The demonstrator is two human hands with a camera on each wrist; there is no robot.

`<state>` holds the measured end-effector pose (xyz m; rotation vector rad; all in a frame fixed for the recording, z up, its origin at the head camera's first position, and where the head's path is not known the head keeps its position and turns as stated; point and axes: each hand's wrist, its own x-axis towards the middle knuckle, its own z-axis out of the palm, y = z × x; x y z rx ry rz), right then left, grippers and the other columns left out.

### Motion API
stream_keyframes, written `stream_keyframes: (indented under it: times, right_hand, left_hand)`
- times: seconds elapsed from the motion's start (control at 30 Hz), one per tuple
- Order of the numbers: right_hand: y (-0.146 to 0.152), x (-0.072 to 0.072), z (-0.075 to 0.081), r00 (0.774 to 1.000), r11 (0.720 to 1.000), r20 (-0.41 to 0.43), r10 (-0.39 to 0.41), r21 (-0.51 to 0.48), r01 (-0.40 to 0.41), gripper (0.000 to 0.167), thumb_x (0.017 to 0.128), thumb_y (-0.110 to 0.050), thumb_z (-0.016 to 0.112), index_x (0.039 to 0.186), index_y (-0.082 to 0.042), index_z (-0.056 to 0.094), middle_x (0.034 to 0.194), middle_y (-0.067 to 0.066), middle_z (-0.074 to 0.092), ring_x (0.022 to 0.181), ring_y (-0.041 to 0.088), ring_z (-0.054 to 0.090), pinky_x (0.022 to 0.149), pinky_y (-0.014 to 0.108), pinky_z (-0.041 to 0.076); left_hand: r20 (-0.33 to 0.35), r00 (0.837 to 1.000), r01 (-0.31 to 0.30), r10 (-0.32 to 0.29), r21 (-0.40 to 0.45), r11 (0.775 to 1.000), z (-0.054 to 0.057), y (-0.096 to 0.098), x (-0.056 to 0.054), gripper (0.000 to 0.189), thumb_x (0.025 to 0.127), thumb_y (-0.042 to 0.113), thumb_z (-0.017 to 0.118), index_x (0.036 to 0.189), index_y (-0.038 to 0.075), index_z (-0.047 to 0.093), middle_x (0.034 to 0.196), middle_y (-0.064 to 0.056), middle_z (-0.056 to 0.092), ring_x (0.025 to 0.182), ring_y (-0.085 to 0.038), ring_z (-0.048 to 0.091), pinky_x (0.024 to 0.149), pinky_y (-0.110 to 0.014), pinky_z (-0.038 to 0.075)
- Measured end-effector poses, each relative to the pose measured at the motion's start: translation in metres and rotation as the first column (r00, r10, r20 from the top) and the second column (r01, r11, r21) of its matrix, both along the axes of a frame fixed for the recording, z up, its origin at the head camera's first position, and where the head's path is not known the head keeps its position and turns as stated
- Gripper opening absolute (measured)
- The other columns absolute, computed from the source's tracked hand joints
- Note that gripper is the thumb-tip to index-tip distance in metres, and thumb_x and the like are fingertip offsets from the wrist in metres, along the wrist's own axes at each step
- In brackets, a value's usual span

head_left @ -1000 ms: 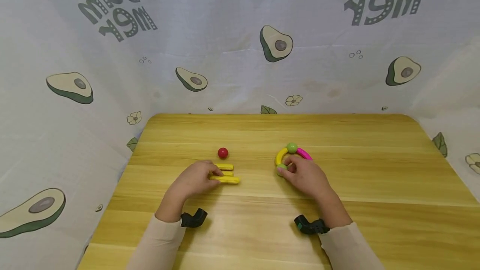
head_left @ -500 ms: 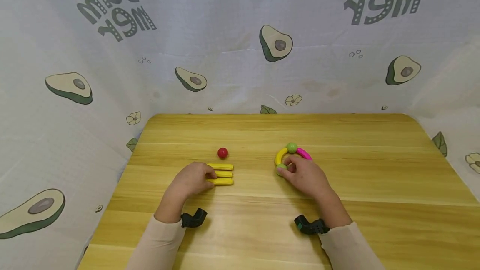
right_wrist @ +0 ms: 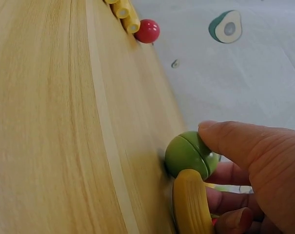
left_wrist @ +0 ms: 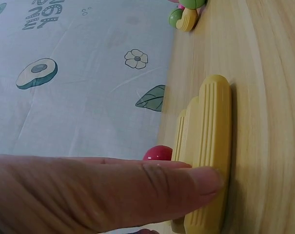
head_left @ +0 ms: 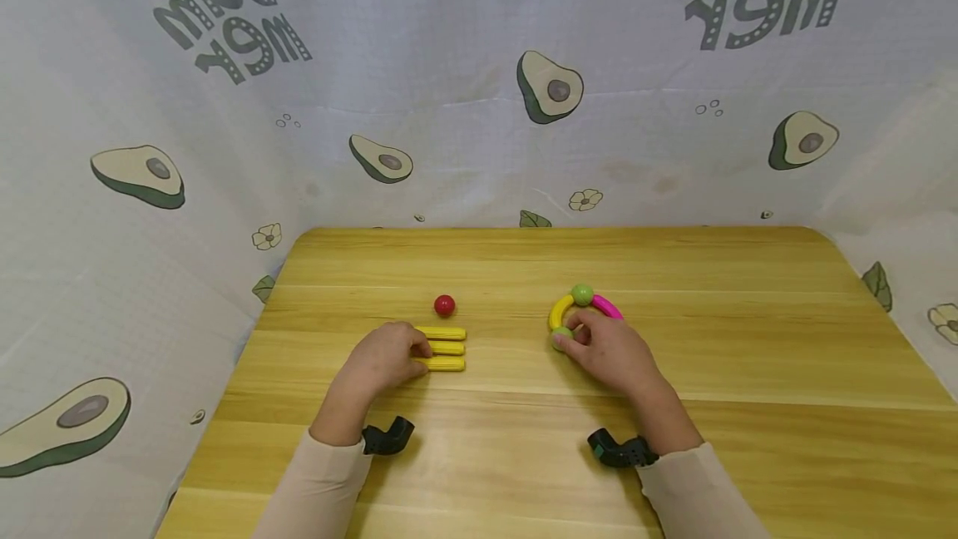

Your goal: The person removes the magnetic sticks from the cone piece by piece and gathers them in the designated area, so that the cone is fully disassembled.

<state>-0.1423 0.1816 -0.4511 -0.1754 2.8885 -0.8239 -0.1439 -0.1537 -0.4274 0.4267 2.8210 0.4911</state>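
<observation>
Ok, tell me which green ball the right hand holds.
The nearer green ball, pinched by the right hand; the farther green ball, between the yellow curved rod and pink curved rod, has no visible finger on it.

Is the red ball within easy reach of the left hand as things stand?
Probably yes. The red ball lies just beyond the yellow sticks, with nothing covering it; the left hand, gripping those sticks, would likely have to release them first.

I now see the nearest yellow stick (head_left: 446, 364) drawn left, its right end no longer jutting past the middle stick (head_left: 451, 348) and the far stick (head_left: 443, 333). My left hand (head_left: 385, 356) has slid slightly left with it
</observation>
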Motion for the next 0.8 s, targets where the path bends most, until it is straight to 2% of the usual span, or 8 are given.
stream_keyframes:
  times: [0.13, 0.23, 0.37, 0.47, 0.6, 0.7, 0.8]
  right_hand:
    - [-0.002, 0.000, 0.000, 1.000, 1.000, -0.005, 0.011, -0.010, -0.011, 0.030, 0.094, -0.040, 0.073, 0.107, -0.014, 0.066, 0.088, -0.003, 0.068, 0.076, 0.014, 0.059, 0.068, 0.033, 0.047]
    - [-0.002, 0.000, 0.000, 1.000, 1.000, 0.003, 0.018, -0.020, -0.018, 0.029, 0.093, -0.040, 0.073, 0.106, -0.016, 0.066, 0.087, -0.003, 0.067, 0.078, 0.014, 0.059, 0.070, 0.033, 0.047]
    - [0.000, 0.001, 0.001, 0.999, 0.998, 0.019, 0.038, -0.057, -0.037, 0.024, 0.094, -0.040, 0.073, 0.103, -0.019, 0.068, 0.087, -0.003, 0.066, 0.078, 0.014, 0.057, 0.070, 0.032, 0.046]
    - [0.004, 0.002, 0.003, 0.996, 0.993, 0.035, 0.082, -0.085, -0.079, 0.019, 0.096, -0.038, 0.071, 0.098, -0.019, 0.072, 0.084, -0.005, 0.067, 0.075, 0.013, 0.056, 0.070, 0.030, 0.046]
    - [0.008, 0.003, 0.007, 0.986, 0.987, 0.091, 0.139, -0.094, -0.131, 0.017, 0.096, -0.034, 0.071, 0.094, -0.018, 0.076, 0.082, -0.006, 0.068, 0.073, 0.013, 0.054, 0.068, 0.029, 0.045]
    - [0.008, 0.004, 0.011, 0.975, 0.983, 0.152, 0.161, -0.113, -0.145, 0.017, 0.095, -0.034, 0.072, 0.094, -0.018, 0.078, 0.083, -0.005, 0.069, 0.074, 0.014, 0.053, 0.067, 0.029, 0.044]
    - [0.007, 0.005, 0.013, 0.956, 0.972, 0.213, 0.203, -0.165, -0.170, 0.017, 0.096, -0.033, 0.072, 0.095, -0.017, 0.079, 0.085, -0.005, 0.069, 0.077, 0.014, 0.055, 0.068, 0.029, 0.046]
  left_hand:
    - [-0.027, 1.000, 0.006, -0.006, 0.018, 1.000, 0.000, 0.000, 0.000, 0.011, 0.083, 0.019, 0.085, 0.090, 0.017, 0.077, 0.091, 0.004, 0.071, 0.084, -0.012, 0.060, 0.082, -0.036, 0.054]
    - [-0.073, 0.997, 0.028, -0.024, 0.054, 0.998, 0.000, 0.004, 0.001, 0.009, 0.086, 0.020, 0.083, 0.090, 0.016, 0.076, 0.088, 0.004, 0.070, 0.080, -0.010, 0.060, 0.079, -0.033, 0.053]
    - [-0.143, 0.985, 0.122, -0.102, 0.145, 0.982, -0.001, 0.019, 0.005, 0.007, 0.092, 0.021, 0.077, 0.091, 0.015, 0.075, 0.084, 0.006, 0.069, 0.076, -0.007, 0.059, 0.073, -0.028, 0.052]
    - [-0.149, 0.972, 0.208, -0.179, 0.207, 0.956, -0.002, 0.036, 0.009, 0.008, 0.095, 0.023, 0.073, 0.093, 0.015, 0.075, 0.082, 0.007, 0.068, 0.073, -0.006, 0.057, 0.069, -0.024, 0.050]
    - [-0.139, 0.963, 0.259, -0.231, 0.241, 0.935, -0.001, 0.060, 0.012, 0.012, 0.098, 0.025, 0.069, 0.097, 0.015, 0.074, 0.082, 0.007, 0.066, 0.071, -0.005, 0.054, 0.067, -0.020, 0.047]
    - [-0.160, 0.961, 0.261, -0.226, 0.249, 0.933, 0.000, 0.078, 0.011, 0.013, 0.099, 0.026, 0.069, 0.101, 0.014, 0.074, 0.083, 0.006, 0.067, 0.071, -0.005, 0.054, 0.067, -0.019, 0.047]
    - [-0.171, 0.970, 0.214, -0.174, 0.259, 0.942, -0.003, 0.096, 0.009, 0.015, 0.099, 0.028, 0.069, 0.105, 0.015, 0.072, 0.086, 0.006, 0.068, 0.072, -0.005, 0.055, 0.066, -0.018, 0.047]
